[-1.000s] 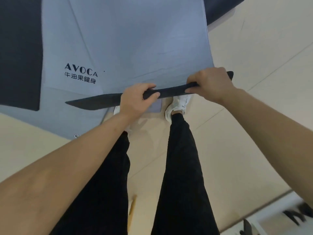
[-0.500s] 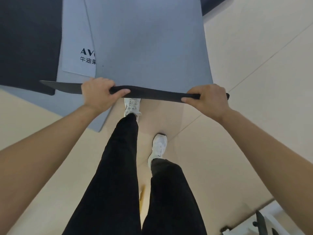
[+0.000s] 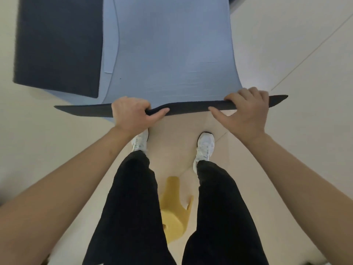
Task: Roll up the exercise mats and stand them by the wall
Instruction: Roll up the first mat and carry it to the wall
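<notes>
You hold the blue mat by its near end, which is raised off the floor so that its dark underside shows as a long band turned toward you. The rest of the blue mat lies flat and stretches away from you.

Your left hand grips that raised end left of its middle, fingers curled over the top and the thumb pressed along the dark side. Your right hand grips the same end close to its right corner, fingers wrapped over the top and the thumb stretched along the dark band.

Left of the blue mat, a dark mat lies flat. It rests on a second blue sheet, which runs just beside the blue mat's left edge. A paler strip shows on that sheet, and no writing on it can be read.

On the near side of the blue mat, your white shoes stand on the floor below the raised end, under black trousers. Nearer to you than the shoes, a yellow roll lies on the floor between your legs.
</notes>
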`<action>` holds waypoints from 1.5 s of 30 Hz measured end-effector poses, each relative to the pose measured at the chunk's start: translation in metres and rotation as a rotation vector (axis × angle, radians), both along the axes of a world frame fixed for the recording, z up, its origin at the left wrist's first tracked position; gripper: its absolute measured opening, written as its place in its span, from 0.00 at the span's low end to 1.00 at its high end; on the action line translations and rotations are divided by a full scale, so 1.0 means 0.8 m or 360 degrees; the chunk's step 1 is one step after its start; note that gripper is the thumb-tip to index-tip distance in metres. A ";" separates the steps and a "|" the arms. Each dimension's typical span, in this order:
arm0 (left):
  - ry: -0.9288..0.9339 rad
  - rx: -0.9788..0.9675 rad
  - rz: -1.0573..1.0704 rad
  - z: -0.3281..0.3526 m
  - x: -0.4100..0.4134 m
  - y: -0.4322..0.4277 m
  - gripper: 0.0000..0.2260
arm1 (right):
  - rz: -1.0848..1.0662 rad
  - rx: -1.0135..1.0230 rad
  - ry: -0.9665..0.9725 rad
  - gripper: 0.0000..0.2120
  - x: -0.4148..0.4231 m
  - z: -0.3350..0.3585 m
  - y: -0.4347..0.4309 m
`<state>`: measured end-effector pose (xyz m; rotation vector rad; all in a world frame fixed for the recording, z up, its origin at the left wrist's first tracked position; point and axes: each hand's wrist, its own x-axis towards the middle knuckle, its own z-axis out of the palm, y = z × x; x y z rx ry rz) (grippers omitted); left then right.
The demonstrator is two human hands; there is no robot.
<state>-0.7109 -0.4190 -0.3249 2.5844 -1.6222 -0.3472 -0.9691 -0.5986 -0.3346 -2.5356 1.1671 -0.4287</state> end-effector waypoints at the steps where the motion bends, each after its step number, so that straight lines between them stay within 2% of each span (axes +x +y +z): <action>1: 0.0028 0.0018 -0.0002 0.000 -0.003 0.008 0.32 | 0.0002 -0.0065 -0.0051 0.24 0.009 -0.003 0.019; 4: 0.0109 0.0022 0.0023 -0.011 -0.005 0.037 0.33 | -0.0033 -0.0131 -0.0042 0.25 0.042 -0.023 0.074; 7: 0.0165 0.0083 0.0057 -0.026 0.003 0.079 0.34 | -0.0005 -0.0039 0.0097 0.28 0.063 -0.047 0.117; 11: 0.0221 0.0616 0.0099 -0.066 0.026 0.157 0.36 | 0.0128 0.0473 0.0555 0.31 0.097 -0.074 0.183; 13: 0.0236 0.0725 0.0095 -0.096 0.039 0.186 0.36 | 0.0133 0.0704 0.0758 0.30 0.112 -0.099 0.214; 16: 0.0287 0.0804 0.0092 -0.156 0.054 0.215 0.35 | 0.0072 0.0934 0.0868 0.30 0.124 -0.160 0.249; 20: 0.0394 0.0662 0.0070 -0.261 0.068 0.236 0.27 | -0.0028 0.0971 0.0884 0.30 0.137 -0.268 0.267; 22: 0.0332 0.0547 -0.0028 -0.318 0.065 0.253 0.23 | -0.0063 0.0954 0.0896 0.32 0.143 -0.322 0.268; 26: 0.0078 0.0296 -0.0244 -0.409 0.051 0.294 0.39 | -0.0082 0.0882 0.0989 0.33 0.141 -0.417 0.273; 29: -0.0043 0.0257 -0.0456 -0.462 0.046 0.329 0.44 | -0.0133 0.0860 0.0964 0.35 0.129 -0.479 0.272; 32: -0.0043 0.0387 -0.0464 -0.509 0.050 0.325 0.51 | -0.0169 0.0874 0.0898 0.35 0.123 -0.535 0.265; 36: -0.0012 0.0490 -0.0493 -0.559 0.069 0.278 0.58 | -0.0158 0.0905 0.0766 0.30 0.131 -0.604 0.250; 40: 0.0059 0.0564 -0.0533 -0.586 0.081 0.262 0.59 | 0.0090 0.0820 0.0497 0.20 0.127 -0.640 0.253; 45: 0.0178 0.0711 -0.0485 -0.581 0.080 0.251 0.53 | 0.0384 0.0660 0.0460 0.33 0.129 -0.615 0.272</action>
